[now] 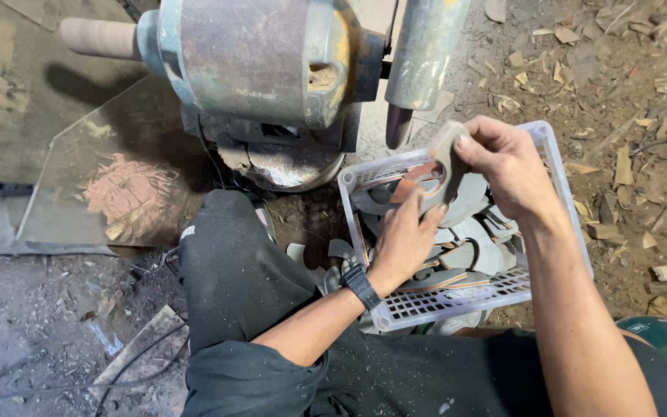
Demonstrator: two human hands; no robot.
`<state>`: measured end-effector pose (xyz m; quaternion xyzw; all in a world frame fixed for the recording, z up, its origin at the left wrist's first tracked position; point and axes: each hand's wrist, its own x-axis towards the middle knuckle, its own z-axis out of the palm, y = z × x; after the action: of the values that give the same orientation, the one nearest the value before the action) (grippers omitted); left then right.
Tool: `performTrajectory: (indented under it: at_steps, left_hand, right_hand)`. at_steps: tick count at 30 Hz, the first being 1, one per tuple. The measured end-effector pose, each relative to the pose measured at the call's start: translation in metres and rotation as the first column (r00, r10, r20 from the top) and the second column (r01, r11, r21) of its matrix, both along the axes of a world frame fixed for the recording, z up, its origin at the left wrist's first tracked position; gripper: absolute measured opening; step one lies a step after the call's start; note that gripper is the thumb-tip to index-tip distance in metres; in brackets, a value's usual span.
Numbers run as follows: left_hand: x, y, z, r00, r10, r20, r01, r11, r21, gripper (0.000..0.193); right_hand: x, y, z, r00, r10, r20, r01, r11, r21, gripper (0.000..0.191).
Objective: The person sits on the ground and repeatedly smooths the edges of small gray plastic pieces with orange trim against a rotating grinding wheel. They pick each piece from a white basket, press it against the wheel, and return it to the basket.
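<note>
Gripping a flat grey cut-out piece (448,154) with both my right hand (507,166) and left hand (403,239), fingers clamped on it, above the white plastic crate (457,301), right of frame centre.

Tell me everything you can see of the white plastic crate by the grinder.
The white plastic crate is a shallow rectangular basket with slotted walls and a gridded near rim, dusty and scuffed. It sits level on the dirt floor, right of the machine, against the person's knee. It holds a loose pile of flat grey curved cut pieces, some with orange-brown edges. The left hand reaches into it; the right hand holds one grey piece above it.
</note>
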<state>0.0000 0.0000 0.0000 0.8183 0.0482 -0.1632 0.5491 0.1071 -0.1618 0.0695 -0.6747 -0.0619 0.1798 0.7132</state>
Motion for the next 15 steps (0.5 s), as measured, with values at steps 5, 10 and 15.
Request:
performTrajectory:
  at_steps: [5, 10, 15]
  left_hand:
    - [0.004, 0.001, 0.024, 0.899, 0.182, 0.398, -0.134, 0.980, -0.145, 0.064]
    - [0.019, -0.021, 0.004, 0.983, 0.127, 0.130, -0.134, 0.990, 0.045, 0.026]
    - [0.031, -0.053, -0.024, 0.978, 0.095, -0.184, -0.195, 0.721, -0.665, 0.031]
  right_hand:
    - [-0.011, 0.024, 0.029, 0.957, -0.289, 0.040, 0.287, 0.910, -0.300, 0.021]
    - [-0.009, 0.035, 0.039, 0.962, -0.207, -0.180, 0.214, 0.976, 0.024, 0.016]
    - [0.006, 0.033, 0.031, 0.961, -0.166, -0.223, 0.144, 0.983, -0.112, 0.014]
